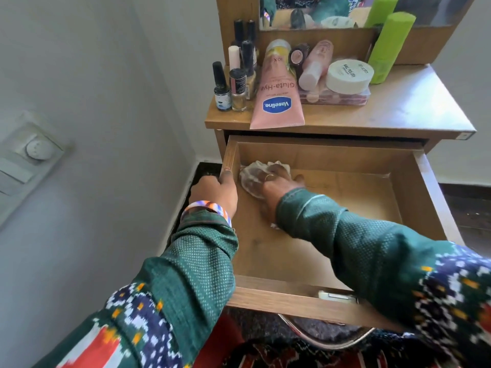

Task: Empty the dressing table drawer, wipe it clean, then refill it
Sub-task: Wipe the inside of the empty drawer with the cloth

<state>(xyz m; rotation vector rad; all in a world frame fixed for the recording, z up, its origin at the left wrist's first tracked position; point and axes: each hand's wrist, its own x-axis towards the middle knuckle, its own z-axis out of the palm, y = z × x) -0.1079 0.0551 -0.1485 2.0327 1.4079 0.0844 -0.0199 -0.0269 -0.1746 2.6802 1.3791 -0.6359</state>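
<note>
The wooden drawer of the dressing table stands pulled out, its bottom bare. My right hand presses a crumpled beige cloth onto the drawer floor near the back left corner. My left hand grips the drawer's left side wall. On the table top above lie the cosmetics: a pink Vaseline tube, several nail polish bottles, a pink bottle, a white jar on a clear box, and a green bottle.
A white wall with a switch plate runs along the left. A mirror stands at the back of the table. A metal handle curves below the drawer front. Dark floor shows to the right of the table.
</note>
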